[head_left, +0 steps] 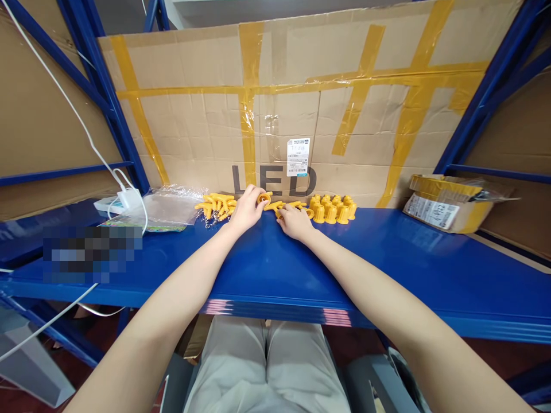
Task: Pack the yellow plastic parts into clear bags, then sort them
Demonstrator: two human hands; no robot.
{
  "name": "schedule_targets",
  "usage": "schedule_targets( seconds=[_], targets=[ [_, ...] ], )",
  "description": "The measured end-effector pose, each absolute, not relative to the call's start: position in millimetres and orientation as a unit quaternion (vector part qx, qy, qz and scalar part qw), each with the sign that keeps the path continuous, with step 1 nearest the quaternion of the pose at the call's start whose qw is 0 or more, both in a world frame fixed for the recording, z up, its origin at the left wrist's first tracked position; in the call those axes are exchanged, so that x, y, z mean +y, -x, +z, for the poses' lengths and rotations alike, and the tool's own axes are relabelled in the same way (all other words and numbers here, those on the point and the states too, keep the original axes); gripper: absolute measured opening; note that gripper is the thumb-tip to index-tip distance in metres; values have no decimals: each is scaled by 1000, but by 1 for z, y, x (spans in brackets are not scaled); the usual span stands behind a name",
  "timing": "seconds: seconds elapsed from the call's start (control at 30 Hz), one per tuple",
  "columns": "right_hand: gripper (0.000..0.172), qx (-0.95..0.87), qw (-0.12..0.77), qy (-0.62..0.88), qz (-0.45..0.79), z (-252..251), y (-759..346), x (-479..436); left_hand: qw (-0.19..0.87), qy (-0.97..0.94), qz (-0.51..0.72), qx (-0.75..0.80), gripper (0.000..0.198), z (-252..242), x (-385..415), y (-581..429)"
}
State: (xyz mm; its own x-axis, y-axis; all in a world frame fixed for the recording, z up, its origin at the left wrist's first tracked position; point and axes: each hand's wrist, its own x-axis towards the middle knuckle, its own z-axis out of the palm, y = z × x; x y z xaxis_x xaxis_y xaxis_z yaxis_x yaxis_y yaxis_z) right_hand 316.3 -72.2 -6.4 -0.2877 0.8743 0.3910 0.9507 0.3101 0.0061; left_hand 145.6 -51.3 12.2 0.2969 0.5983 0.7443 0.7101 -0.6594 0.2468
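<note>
My left hand point(247, 210) is closed around a yellow plastic cup-shaped piece point(263, 198), its round open end showing at the fingertips. My right hand point(296, 222) is beside it, fingers curled down over small yellow pieces point(282, 205); what the fingertips grip is mostly hidden. Another yellow cup point(309, 213) lies against the right hand's far side. Left of my left hand is a heap of yellow branched pieces point(218, 203) with small metal chains point(207, 222). To the right, yellow bell-shaped cups point(330, 213) stand upright in rows.
A blue metal shelf point(275, 269) carries everything, with a taped cardboard sheet point(193, 132) behind. At left lie a clear plastic bag point(172, 206), a white plug adapter point(129, 199) with cables and a blurred dark item point(88, 254). A small cardboard box point(447, 203) sits at right.
</note>
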Motion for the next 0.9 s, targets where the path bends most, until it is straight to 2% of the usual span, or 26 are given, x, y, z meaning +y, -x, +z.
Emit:
schedule_targets(
  seconds=[0.1,0.2,0.27,0.37,0.5,0.63,0.9],
  targets=[
    [36,-777,269,568,-28,-1,-316,-70,69,802,-444,-395,14,14,-55,-149],
    [45,-736,394,523,173,5,-314,-69,75,816,-432,-377,15,13,-60,-153],
    [50,-693,444,479,305,8,-311,-70,80,830,-419,-360,15,11,-64,-157],
    [45,-627,493,438,414,11,-308,-73,85,848,-408,-328,17,7,-66,-162],
    [31,-572,536,407,469,12,-309,-75,95,863,-410,-279,22,4,-63,-165],
    [15,-546,554,418,471,14,-313,-74,115,869,-399,-270,22,6,-56,-160],
    [18,-570,545,428,441,23,-314,-76,179,798,-415,-398,27,9,-40,-129]
  ],
)
